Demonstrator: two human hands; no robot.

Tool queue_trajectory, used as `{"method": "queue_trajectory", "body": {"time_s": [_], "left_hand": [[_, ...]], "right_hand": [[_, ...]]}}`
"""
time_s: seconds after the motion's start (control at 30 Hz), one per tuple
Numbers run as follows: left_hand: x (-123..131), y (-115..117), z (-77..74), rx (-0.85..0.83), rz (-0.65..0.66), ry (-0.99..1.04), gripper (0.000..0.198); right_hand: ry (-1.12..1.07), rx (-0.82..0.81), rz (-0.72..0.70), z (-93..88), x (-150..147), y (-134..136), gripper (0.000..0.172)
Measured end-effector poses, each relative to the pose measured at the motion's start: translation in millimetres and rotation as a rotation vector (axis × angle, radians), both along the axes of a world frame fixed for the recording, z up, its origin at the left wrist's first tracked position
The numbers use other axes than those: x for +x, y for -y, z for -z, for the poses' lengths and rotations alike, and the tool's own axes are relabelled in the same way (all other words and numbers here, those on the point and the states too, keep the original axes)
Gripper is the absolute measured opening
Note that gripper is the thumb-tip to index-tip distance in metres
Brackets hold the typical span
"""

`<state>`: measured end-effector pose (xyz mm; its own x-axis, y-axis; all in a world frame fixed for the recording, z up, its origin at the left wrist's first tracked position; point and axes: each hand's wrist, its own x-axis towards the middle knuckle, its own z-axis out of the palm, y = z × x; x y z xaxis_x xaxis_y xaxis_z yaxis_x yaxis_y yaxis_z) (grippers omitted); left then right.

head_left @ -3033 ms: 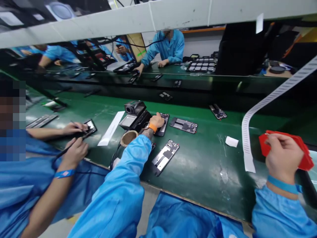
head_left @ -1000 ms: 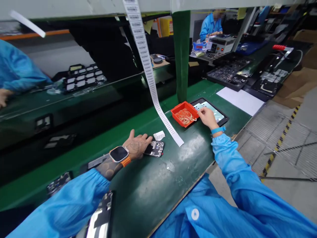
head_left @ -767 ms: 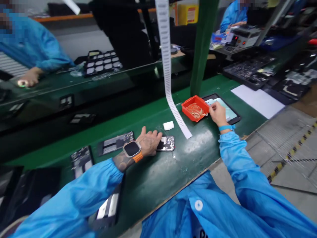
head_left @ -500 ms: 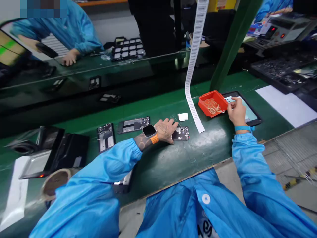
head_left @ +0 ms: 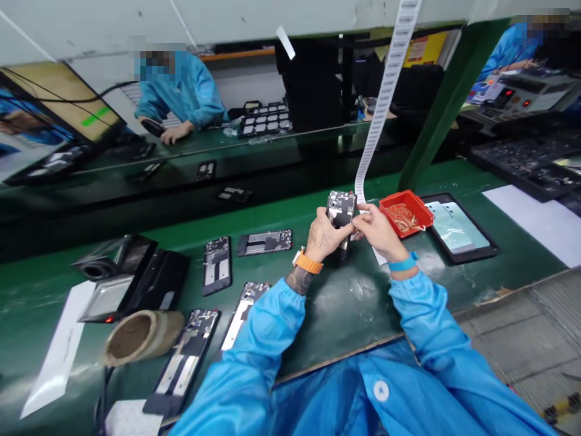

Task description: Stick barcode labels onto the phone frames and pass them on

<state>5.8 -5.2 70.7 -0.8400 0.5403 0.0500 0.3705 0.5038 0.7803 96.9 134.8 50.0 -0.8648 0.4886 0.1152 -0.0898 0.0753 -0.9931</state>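
Note:
My left hand (head_left: 323, 236) grips an opened phone (head_left: 341, 204), its circuit board bared at the top, and holds it tilted up off the bench. At the phone's right edge, the bent fingers of my right hand (head_left: 379, 230) touch it; whether something small is pinched there too is hidden. Just right of that hand stands a red tray (head_left: 424, 219) with several thin tan strips. More opened phones lie to the left: one lengthwise (head_left: 265, 242), one upright (head_left: 217, 265), one (head_left: 184, 360) near the front, and another (head_left: 245, 306) partly under my left sleeve.
A paper strip of barcode labels (head_left: 384, 91) hangs down behind my hands. Right of the tray, a black tray (head_left: 488, 249) carries pale blue phone-shaped panels. A round container (head_left: 154, 333) and a black device (head_left: 157, 281) stand left. Across the divider, a co-worker (head_left: 195, 91) sits.
My left hand has lifted the opened phone from the bench. My right hand has moved left from beside the red tray to the phone's edge. The view has tilted up and turned left.

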Motion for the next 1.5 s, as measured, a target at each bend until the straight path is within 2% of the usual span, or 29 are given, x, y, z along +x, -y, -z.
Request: {"method": "queue_trajectory", "body": {"time_s": [0.07,0.13,0.17,0.23,0.3,0.4,0.5,0.57,0.67,0.73,0.8,0.87,0.93,1.0,1.07,1.2,1.37,1.5], "left_hand": [[-2.4,-0.1,6.2,0.225,0.036,0.183,0.071],[-7.6,-0.2,15.7,0.495,0.162,0.513,0.068],[-9.6,-1.2,21.0,0.634,0.200,0.686,0.063],[-10.5,-5.7,31.1,0.826,0.192,0.986,0.048],[-6.7,-11.9,38.7,0.873,0.149,1.213,0.039],[0.7,-17.3,43.6,0.833,0.182,1.435,0.043],[2.1,-12.9,43.3,0.837,0.250,1.454,0.038],[0.8,-6.8,42.3,0.842,0.313,1.430,0.042],[1.2,0.1,41.5,0.823,0.390,1.402,0.065],[4.2,0.5,41.3,0.768,0.399,1.377,0.066],[8.3,-2.7,40.9,0.712,0.347,1.307,0.053],[12.0,-7.5,39.5,0.698,0.252,1.238,0.030],[13.8,-11.6,36.9,0.724,0.186,1.221,0.016],[13.2,-13.1,33.6,0.751,0.182,1.247,0.028],[10.7,-12.0,30.8,0.765,0.194,1.267,0.037],[5.6,-7.7,28.8,0.786,0.215,1.346,0.058],[6.4,-5.9,25.9,0.745,0.392,1.457,0.078],[6.1,-2.8,21.8,0.728,0.403,1.424,0.084]], "right_hand": [[-0.043,-0.106,-0.021,5.3,-14.2,3.2,0.043],[-0.075,-0.114,0.038,11.8,-17.9,-0.3,0.037],[-0.073,-0.108,0.065,15.2,-17.3,-2.2,0.035],[-0.050,-0.078,0.098,21.8,-14.6,-3.5,0.032],[-0.035,-0.033,0.132,27.3,-11.9,-1.2,0.032],[-0.003,-0.013,0.100,30.0,-7.6,3.8,0.039],[0.062,-0.035,-0.066,26.9,-2.2,4.8,0.049],[0.126,-0.023,-0.107,25.0,0.9,3.5,0.040],[0.188,0.048,-0.035,24.8,2.7,1.6,0.033],[0.191,0.129,0.030,24.6,3.0,1.7,0.036],[0.203,0.271,0.111,22.5,3.8,3.0,0.039],[0.206,0.461,0.221,18.4,5.9,5.1,0.043],[0.166,0.597,0.340,13.9,9.2,7.5,0.039],[0.072,0.642,0.441,10.7,12.6,10.2,0.029],[-0.037,0.700,0.480,9.4,14.6,13.0,0.024],[-0.131,0.859,0.316,11.0,13.3,16.8,0.028],[-0.130,0.815,0.246,11.5,12.8,13.5,0.019],[-0.126,0.868,0.196,9.2,16.5,9.2,0.010]]}}
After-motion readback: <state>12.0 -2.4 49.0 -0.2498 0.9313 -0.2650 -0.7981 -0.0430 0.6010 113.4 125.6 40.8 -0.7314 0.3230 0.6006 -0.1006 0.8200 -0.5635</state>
